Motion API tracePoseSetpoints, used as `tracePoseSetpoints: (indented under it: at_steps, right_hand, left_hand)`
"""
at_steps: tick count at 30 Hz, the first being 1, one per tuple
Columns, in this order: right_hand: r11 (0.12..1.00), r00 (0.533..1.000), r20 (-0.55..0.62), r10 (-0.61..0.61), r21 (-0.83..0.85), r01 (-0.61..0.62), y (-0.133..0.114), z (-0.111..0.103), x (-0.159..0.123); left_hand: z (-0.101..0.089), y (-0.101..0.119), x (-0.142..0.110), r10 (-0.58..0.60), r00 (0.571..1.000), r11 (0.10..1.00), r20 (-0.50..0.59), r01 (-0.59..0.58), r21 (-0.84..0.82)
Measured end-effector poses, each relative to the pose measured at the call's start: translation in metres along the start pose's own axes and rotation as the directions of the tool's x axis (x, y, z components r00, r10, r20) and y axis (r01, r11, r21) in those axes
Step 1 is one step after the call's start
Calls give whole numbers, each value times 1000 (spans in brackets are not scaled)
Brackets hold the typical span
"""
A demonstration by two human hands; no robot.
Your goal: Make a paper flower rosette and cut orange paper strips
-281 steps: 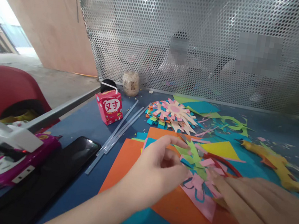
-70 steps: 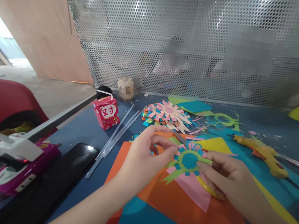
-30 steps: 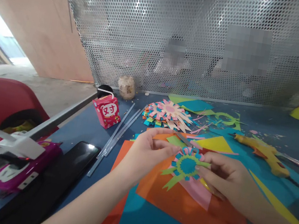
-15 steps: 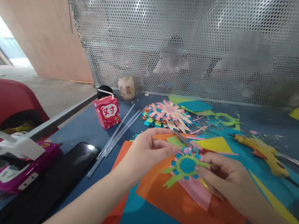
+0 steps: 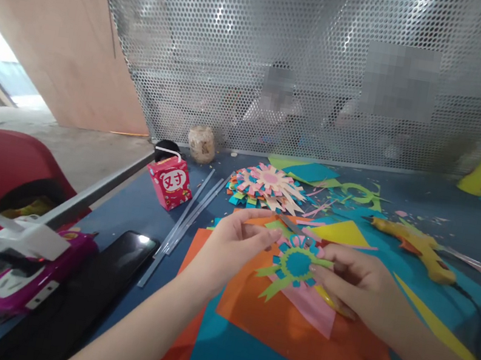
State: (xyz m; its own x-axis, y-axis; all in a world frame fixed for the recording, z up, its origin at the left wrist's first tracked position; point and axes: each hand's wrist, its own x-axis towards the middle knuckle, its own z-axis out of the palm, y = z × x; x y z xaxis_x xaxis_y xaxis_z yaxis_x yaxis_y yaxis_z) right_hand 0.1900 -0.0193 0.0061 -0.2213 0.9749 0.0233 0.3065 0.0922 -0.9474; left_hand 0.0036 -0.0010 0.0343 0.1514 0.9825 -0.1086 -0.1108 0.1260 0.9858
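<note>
A paper rosette (image 5: 299, 264) has a blue round centre, blue and green looped petals with some pink, and green tails hanging at its lower left. My right hand (image 5: 346, 277) pinches it at the right edge between thumb and fingers. Just left of its rim is my left hand (image 5: 242, 239), thumb and index finger apart, other fingers curled, with nothing visible between them. A grey metal blade (image 5: 292, 224) shows behind the rosette. Pink paper (image 5: 309, 308) and orange paper (image 5: 260, 337) lie beneath. Something yellow and curved shows under my right hand, partly hidden.
Finished rosettes (image 5: 268, 181) are piled behind my hands. A yellow glue gun (image 5: 418, 246) with a cord lies right. Clear glue sticks (image 5: 193, 215), a red drink carton (image 5: 171, 181) and a black phone (image 5: 83, 295) are left. A perforated metal screen (image 5: 243, 51) stands behind.
My left thumb has drawn slightly left, away from the rosette's upper edge. My right hand keeps its pinch on the rosette. The view has shifted a little.
</note>
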Motion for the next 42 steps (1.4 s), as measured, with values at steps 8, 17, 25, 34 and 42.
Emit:
tracePoseSetpoints:
  at_steps: [8,17,25,34,42]
  right_hand:
    - [1000,1000,13,6,6,-7,-5,-1,0]
    - [998,995,73,68,2,-68,-2,-4,7]
    - [998,968,248,-35,-35,45,5,0,8]
    - [999,960,281,-15,-34,25,7,-1,11]
    - [997,976,217,33,67,-48,4,-7,13]
  left_hand:
    - [-1,-1,0,17,1000,1000,-1,-17,-3]
    - [-4,-9,1,348,937,847,11,-320,424]
    - [1,-20,-7,566,671,214,480,-681,700]
    - [0,-20,-2,569,783,524,250,-580,623]
    - [-6,-4,0,365,911,911,195,-305,-279]
